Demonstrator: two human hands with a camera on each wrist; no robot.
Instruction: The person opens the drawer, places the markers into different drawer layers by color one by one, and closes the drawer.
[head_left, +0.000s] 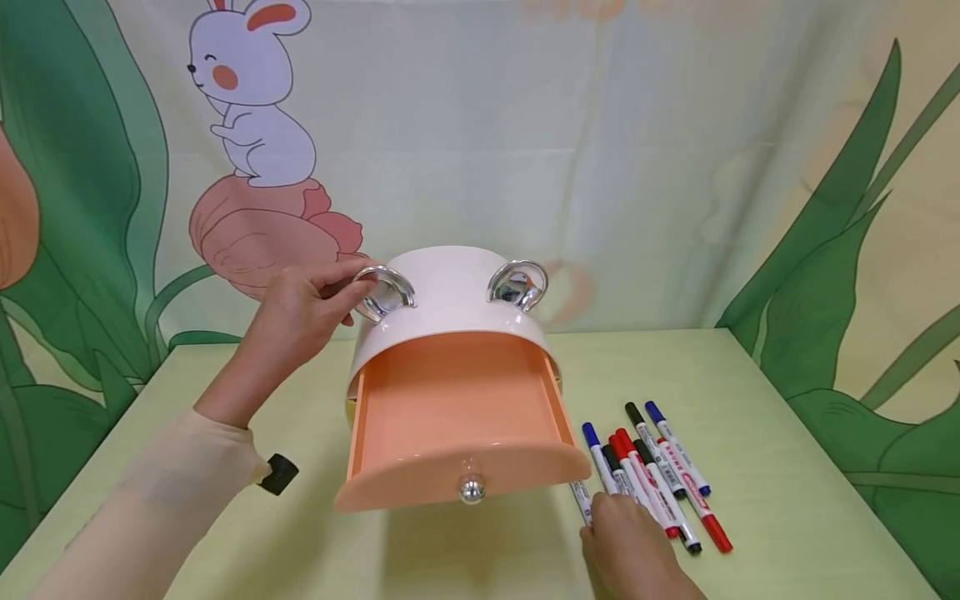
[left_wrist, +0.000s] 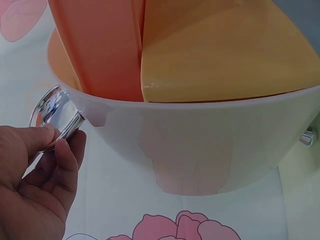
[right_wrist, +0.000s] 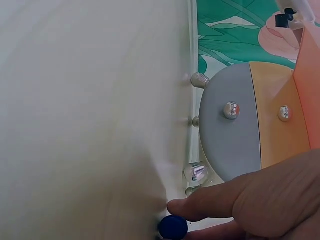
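A white rounded drawer box [head_left: 452,287] with silver ring ears stands mid-table, its orange top drawer [head_left: 461,400] pulled out. The drawer shows no contents. My left hand [head_left: 303,308] pinches the left ear [left_wrist: 62,112] between thumb and fingers. To the right of the box, my right hand [head_left: 633,546] is down at the table, holding a marker [head_left: 581,500] whose blue end [right_wrist: 173,227] shows between thumb and finger. Much of that marker is hidden by the hand. Beside it lie several markers [head_left: 660,475] with blue, black and red caps.
Below the orange drawer, a yellow drawer [right_wrist: 275,115] and a grey drawer [right_wrist: 227,135] are closed, each with a silver knob. Short silver feet [right_wrist: 196,172] lift the box off the pale green table [head_left: 780,500]. Behind hangs a printed curtain [head_left: 637,150].
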